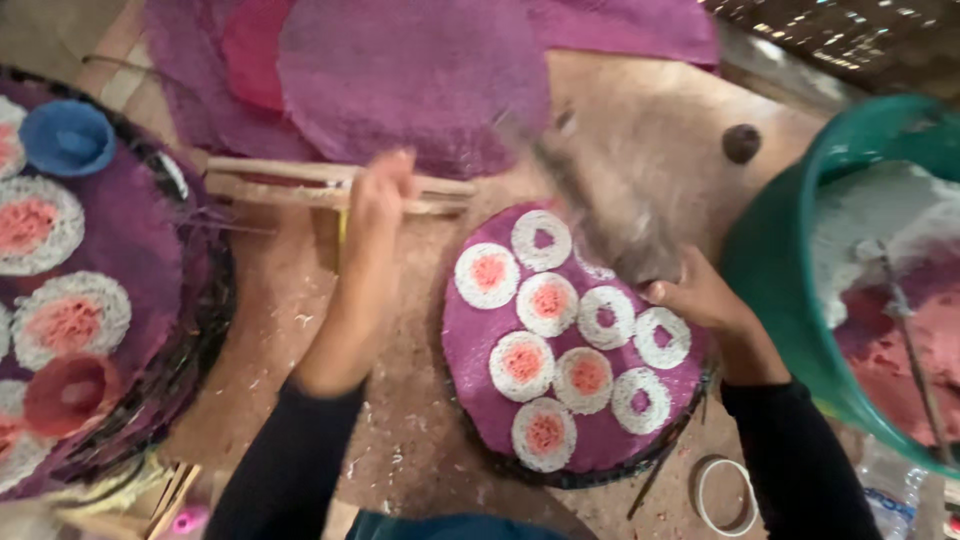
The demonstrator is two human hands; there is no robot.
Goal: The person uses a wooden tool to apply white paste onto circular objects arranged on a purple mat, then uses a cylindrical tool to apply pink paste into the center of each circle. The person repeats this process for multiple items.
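The left hand [378,195] is closing on long thin wooden sticks [330,185]. The right hand [700,295] is curling round something blurry, touching the round purple mat [480,400] with white noodle rings [548,303]; next, filling the empty rings needs gentle fingers

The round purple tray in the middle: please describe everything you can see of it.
The round purple tray lies flat on the dusty brown floor, covered in purple cloth with a dark rim showing at its lower edge. Nine white noodle-like rings sit on it; five have pink-orange centres, four show purple. The right hand touches its upper right edge.
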